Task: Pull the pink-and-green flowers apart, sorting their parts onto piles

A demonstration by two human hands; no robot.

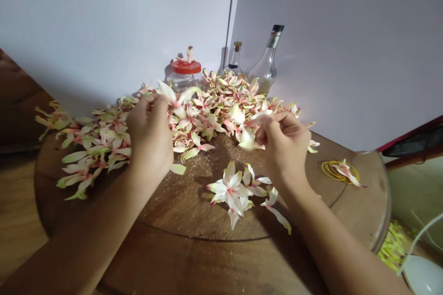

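Observation:
My left hand (150, 131) is closed, pinching a white and pink flower (178, 99) that sticks out past the fingertips to the right. To the right, my right hand (285, 140) is also closed in a pinch on another pale flower (247, 136), which is blurred. Both hands are held above the table in front of a large heap of pink, white and green flowers (221, 101). A smaller cluster of opened flowers (231, 190) lies on the table between my forearms, and a loose flower (277, 209) lies to its right.
The round wooden table (194, 267) meets pale walls behind. At the back stand a red-lidded jar (186, 68) with a flower on top, a corked bottle (235, 60) and a tilted-looking clear bottle (268, 64). Yellow rubber bands (332, 170) lie at the right; yellow-green pieces (392, 244) lie below.

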